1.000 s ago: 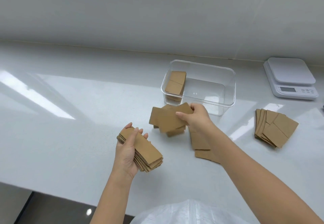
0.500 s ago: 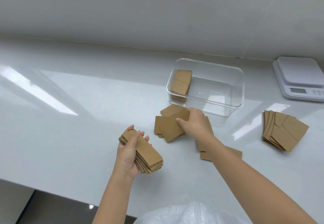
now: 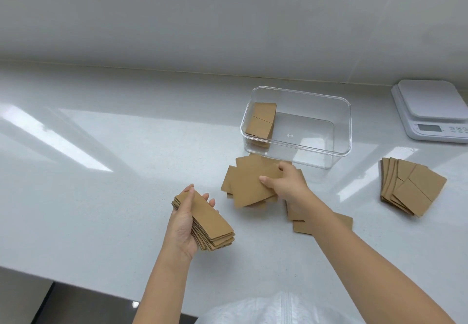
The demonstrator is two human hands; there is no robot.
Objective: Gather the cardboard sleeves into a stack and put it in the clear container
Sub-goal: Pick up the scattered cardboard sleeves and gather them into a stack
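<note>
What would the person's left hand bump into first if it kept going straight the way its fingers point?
Probably nothing soon: the left hand, holding a stack of sleeves, points up-left of the loose sleeves, over bare counter toward the wall. Depth is hard to judge.

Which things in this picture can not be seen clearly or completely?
Head view only:
- Loose sleeves: partly hidden under the right hand and forearm; their number is unclear.
- Stack in the left hand: count too fine to tell.
- Scale: cut by right edge, display unreadable.
</note>
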